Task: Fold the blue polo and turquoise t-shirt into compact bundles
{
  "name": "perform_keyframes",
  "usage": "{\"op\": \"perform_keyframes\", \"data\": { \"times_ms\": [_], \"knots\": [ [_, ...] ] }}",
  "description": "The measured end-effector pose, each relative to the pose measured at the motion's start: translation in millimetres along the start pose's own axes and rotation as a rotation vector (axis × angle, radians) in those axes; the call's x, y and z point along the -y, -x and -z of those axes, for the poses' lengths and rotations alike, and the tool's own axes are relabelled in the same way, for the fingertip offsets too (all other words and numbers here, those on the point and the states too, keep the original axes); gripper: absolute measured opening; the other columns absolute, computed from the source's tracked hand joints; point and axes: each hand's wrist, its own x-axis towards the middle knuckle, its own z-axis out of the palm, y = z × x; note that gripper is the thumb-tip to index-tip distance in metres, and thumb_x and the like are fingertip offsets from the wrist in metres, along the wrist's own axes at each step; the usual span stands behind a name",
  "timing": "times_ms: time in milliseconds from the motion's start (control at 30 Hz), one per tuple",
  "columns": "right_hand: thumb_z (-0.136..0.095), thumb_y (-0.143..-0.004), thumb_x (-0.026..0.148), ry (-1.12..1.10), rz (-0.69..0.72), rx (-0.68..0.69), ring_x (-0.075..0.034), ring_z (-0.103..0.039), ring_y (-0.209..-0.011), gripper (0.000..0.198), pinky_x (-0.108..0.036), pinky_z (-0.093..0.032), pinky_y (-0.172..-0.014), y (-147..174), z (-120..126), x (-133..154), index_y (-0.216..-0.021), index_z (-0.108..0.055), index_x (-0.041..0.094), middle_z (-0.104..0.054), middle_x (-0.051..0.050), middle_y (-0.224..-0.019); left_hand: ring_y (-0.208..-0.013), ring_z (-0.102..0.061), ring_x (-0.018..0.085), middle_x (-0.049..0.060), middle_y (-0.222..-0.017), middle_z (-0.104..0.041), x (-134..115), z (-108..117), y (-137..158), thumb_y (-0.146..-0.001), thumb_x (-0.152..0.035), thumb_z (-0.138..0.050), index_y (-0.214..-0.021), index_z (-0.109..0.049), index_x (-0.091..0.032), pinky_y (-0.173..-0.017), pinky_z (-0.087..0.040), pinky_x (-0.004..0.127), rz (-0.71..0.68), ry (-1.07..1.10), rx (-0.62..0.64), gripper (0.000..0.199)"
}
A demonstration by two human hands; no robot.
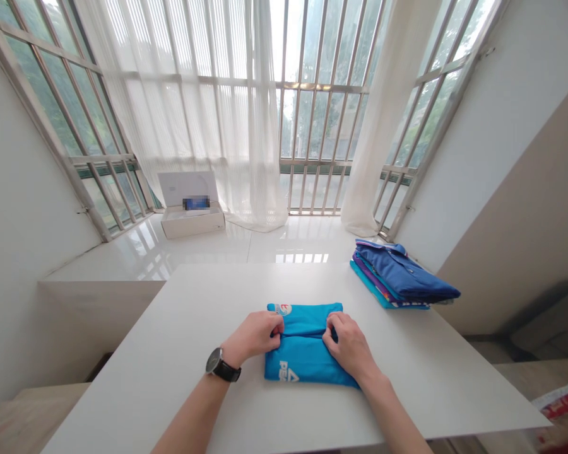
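Note:
A bright blue shirt [303,356], folded into a compact rectangle, lies on the white table [189,353] in front of me. White lettering shows on its near part and a small round emblem at its far left corner. A seam between two folded layers runs across its middle. My left hand [261,332], with a black-strapped watch on the wrist, pinches the fabric at the left end of that seam. At the right end, my right hand [346,340] has its fingers curled and pinching the cloth there.
A stack of folded clothes [400,274], dark blue on top, sits at the table's far right edge. An open white box [194,221] with a small screen-like item stands on the glossy window ledge [260,246]. Sheer curtains [194,113] hang before barred windows.

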Motion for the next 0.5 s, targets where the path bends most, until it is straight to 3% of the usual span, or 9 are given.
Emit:
{"op": "perform_keyframes", "data": {
  "times_ms": [100, 167, 233, 367, 500],
  "knots": [
    [-0.047, -0.087, 0.014, -0.010, 0.011, 0.002, -0.020, -0.054, -0.079, 0.012, -0.033, -0.044, -0.075, -1.4, 0.6, 2.1, -0.078, -0.049, 0.022, -0.059, -0.004, -0.084, -0.076, -0.062, 0.018, 0.001, -0.081, -0.067, -10.5, 6.4, -6.2, -0.079, -0.016, -0.052, -0.081, -0.063, -0.022, -0.065, -0.045, 0.026, 0.023, -0.042, 0.048, 0.012],
    [-0.048, -0.085, 0.013, -0.016, 0.025, -0.003, -0.021, -0.054, -0.082, 0.011, -0.035, -0.044, -0.078, -2.5, 0.7, 4.8, -0.079, -0.051, 0.022, -0.060, -0.005, -0.086, -0.085, -0.063, 0.022, 0.004, -0.088, -0.069, -23.9, 5.6, -15.3, -0.084, -0.021, -0.050, -0.086, -0.065, -0.022, -0.075, -0.049, 0.031, 0.011, -0.107, 0.005, 0.015],
    [-0.049, -0.083, 0.013, -0.030, 0.045, -0.002, -0.022, -0.055, -0.085, 0.010, -0.037, -0.044, -0.081, -2.9, 1.4, 6.2, -0.079, -0.053, 0.022, -0.062, -0.005, -0.088, -0.103, -0.061, 0.027, 0.009, -0.108, -0.068, -39.1, -3.8, -26.2, -0.090, -0.028, -0.048, -0.104, -0.066, -0.020, -0.090, -0.048, 0.039, -0.031, -0.152, -0.081, 0.024],
    [-0.052, -0.083, 0.017, -0.096, 0.058, -0.007, -0.019, -0.061, -0.089, 0.008, -0.033, -0.048, -0.085, 1.6, 11.5, -6.0, -0.077, -0.054, 0.023, -0.065, -0.003, -0.091, -0.139, -0.035, 0.036, 0.015, -0.150, -0.042, -55.1, -40.5, -39.3, -0.097, -0.044, -0.041, -0.144, -0.043, -0.018, -0.112, -0.029, 0.055, -0.070, -0.148, -0.088, 0.053],
    [-0.046, -0.091, 0.025, -0.117, -0.060, -0.108, -0.022, -0.063, -0.096, 0.014, -0.038, -0.050, -0.088, 14.1, 33.8, -33.6, -0.085, -0.058, 0.021, -0.067, -0.008, -0.097, -0.145, -0.027, 0.033, 0.012, -0.157, -0.034, -49.2, -63.8, -36.6, -0.101, -0.050, -0.030, -0.150, -0.034, -0.023, -0.117, -0.020, 0.056, -0.068, -0.123, -0.097, 0.056]
  ]
}}
